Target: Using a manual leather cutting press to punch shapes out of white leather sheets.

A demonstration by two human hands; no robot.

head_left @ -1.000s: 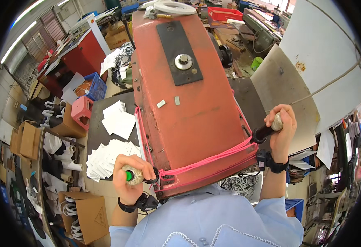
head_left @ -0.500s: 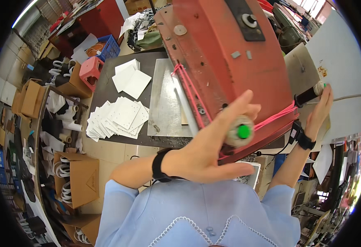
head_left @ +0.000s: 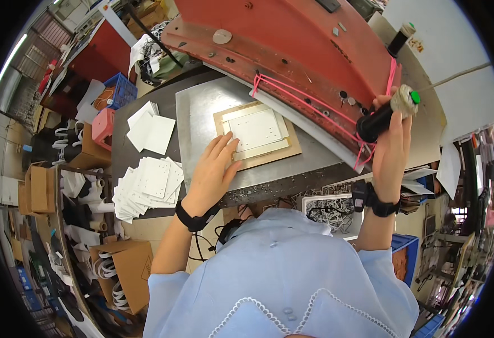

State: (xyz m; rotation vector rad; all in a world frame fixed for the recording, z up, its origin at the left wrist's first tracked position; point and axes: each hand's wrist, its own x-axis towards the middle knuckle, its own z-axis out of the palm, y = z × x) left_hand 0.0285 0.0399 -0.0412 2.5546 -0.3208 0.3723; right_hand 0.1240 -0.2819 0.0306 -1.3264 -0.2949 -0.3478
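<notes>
My left hand reaches over the metal plate with its fingers stretched out. Its fingertips touch the left edge of a white sheet with small punched holes, which lies within a tan board frame. Nothing shows gripped in that hand. On the right, my right hand is closed around a black handle of the big red press arm. Whitish wrapping and a green button top the handle's end. Pink cord runs along the arm's lower edge.
Left of the plate lie a fanned pile of punched white sheets and a smaller white stack. A second black handle stands farther back. Below the table edge sits a white bin of scraps. Cardboard boxes stand at left.
The red press arm has swung to the right, uncovering the tan frame and punched sheet. My left hand has moved left to the sheet; my right hand now grips the nearer handle.
</notes>
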